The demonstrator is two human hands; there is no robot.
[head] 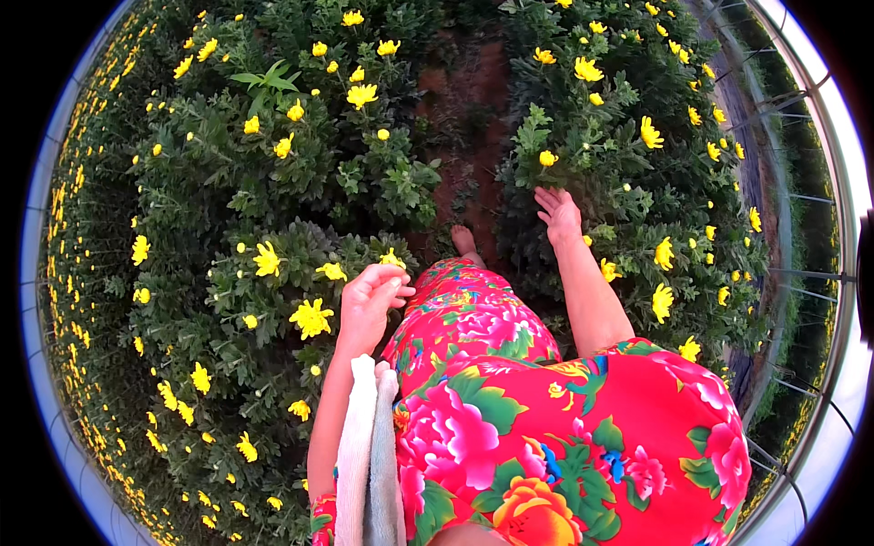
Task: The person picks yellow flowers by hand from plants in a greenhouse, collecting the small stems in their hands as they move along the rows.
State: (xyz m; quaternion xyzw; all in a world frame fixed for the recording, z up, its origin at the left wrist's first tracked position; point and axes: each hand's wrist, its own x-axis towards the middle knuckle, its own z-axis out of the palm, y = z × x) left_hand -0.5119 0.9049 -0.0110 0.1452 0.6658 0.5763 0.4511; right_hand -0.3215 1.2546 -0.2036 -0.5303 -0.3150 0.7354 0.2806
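Note:
My left hand (372, 300) is raised over the left row of flowering plants, fingers curled and thumb near the fingertips. A yellow flower (392, 259) shows just beyond its fingers; whether they touch it or hold anything I cannot tell. My right hand (559, 213) reaches to the edge of the right row with fingers extended and slightly apart, holding nothing visible. Its fingertips are beside green leaves, below a small yellow flower (548, 158). A large yellow flower (311, 319) stands left of my left wrist.
Between the plant rows runs a reddish soil path (488, 89), where a bare foot (463, 240) shows. A white and grey towel (372, 450) hangs by my left forearm over red floral clothing (573, 443). A curved metal frame (826, 157) stands at the far right.

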